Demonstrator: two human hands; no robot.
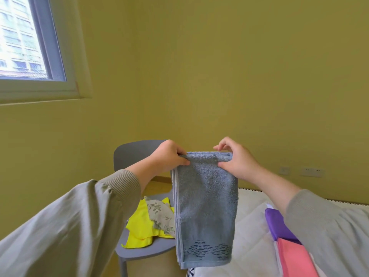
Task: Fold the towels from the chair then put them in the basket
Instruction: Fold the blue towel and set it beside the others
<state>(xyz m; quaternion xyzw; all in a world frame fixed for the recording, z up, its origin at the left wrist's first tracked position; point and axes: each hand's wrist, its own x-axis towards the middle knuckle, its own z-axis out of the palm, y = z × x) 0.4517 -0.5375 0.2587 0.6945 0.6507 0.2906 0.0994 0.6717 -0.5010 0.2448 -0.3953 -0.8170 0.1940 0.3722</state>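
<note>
- The left hand pinches the top left corner of the grey-blue towel, in front of the chair.
- The right hand pinches its top right corner; the towel hangs folded below both hands.
- A yellow towel and a floral towel lie on the chair seat.

The blue towel hides part of the chair seat and one side of the yellow cloth and the flowered cloth. The right sleeve covers part of the purple thing and the pink thing. The window runs off the left edge.
</note>
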